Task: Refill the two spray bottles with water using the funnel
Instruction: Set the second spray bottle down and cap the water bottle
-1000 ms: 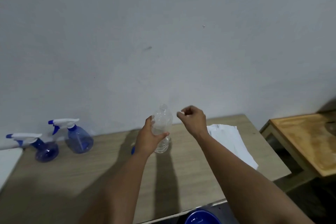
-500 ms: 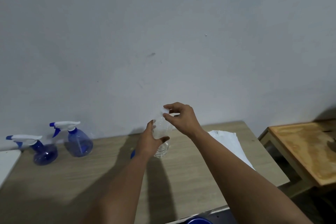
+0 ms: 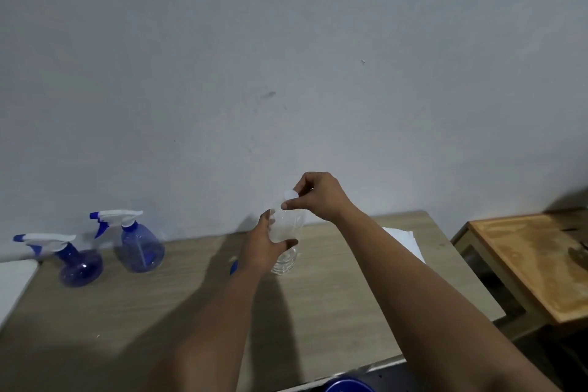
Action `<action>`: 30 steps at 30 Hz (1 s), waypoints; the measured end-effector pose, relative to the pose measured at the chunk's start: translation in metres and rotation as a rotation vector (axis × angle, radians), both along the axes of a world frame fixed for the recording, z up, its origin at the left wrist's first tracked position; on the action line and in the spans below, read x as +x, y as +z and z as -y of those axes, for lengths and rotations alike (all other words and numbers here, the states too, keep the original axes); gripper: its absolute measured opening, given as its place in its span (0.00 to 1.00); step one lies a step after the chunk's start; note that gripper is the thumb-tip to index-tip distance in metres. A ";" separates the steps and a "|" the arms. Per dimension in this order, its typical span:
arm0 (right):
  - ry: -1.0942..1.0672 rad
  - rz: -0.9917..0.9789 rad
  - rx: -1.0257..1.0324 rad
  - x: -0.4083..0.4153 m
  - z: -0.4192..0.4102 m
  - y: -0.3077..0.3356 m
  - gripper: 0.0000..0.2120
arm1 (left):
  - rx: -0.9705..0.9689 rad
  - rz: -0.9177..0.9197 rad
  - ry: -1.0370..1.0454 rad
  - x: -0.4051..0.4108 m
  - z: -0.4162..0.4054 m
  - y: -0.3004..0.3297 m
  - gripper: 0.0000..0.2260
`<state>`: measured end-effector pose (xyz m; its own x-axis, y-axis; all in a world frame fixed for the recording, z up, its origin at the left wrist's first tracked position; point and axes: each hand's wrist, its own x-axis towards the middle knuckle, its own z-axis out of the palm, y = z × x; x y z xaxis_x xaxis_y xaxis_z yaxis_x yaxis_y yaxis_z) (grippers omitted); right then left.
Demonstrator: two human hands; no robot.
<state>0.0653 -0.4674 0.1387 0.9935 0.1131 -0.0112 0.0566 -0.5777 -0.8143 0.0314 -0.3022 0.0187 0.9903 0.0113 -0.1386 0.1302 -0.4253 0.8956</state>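
Water bottle (image 3: pixel 284 234) held upright on surface (image 3: pixel 334 296) by left hand (image 3: pixel 265 243); cap (image 3: pixel 290 194) pinched by right hand (image 3: pixel 318 197). Likely uncapping. Spray bottles (image 3: pixel 140 245) untouched far left, sprayers still on; funnel needed next.

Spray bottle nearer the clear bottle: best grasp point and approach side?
Probably the narrow blue neck just under the white trigger head of the spray bottle, coming from its right, the side facing the water bottle. It stands upright, the round body is wide, and the nozzle points left toward the other spray bottle, so the right side is unobstructed.
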 end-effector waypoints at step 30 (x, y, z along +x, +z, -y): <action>-0.080 0.261 0.166 -0.026 -0.020 -0.054 0.11 | 0.110 0.052 0.073 -0.013 0.009 0.001 0.41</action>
